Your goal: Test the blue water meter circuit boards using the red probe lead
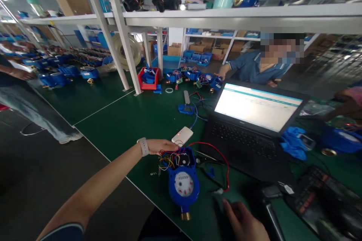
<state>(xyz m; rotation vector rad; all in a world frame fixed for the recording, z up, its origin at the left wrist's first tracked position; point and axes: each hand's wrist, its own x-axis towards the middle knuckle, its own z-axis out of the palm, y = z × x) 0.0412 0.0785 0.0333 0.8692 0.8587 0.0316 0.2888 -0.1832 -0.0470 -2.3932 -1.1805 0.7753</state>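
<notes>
A blue water meter (183, 186) with a white dial and a brass end lies on the green table in front of me. Its rear compartment is uncovered, and thin coloured wires (169, 160) spill out of it. My left hand (161, 146) reaches to the far side of this compartment, fingers together on the wires; its fingertips are partly hidden. A red cable (224, 156) curves from there to the right. Near the cable's lower end, my right hand (246, 223) hovers low with fingers loosely bent and apart, holding nothing visible. A white box (182, 135) lies just beyond the left fingers.
A laptop (243, 135) stands to the right, with pliers (207, 160) beside it. A handheld scanner (268, 203) lies right of my right hand. Further back are a blue device (186, 109), a red bin (148, 78) and more meters. A co-worker (257, 64) sits across, below an overhead shelf (226, 15).
</notes>
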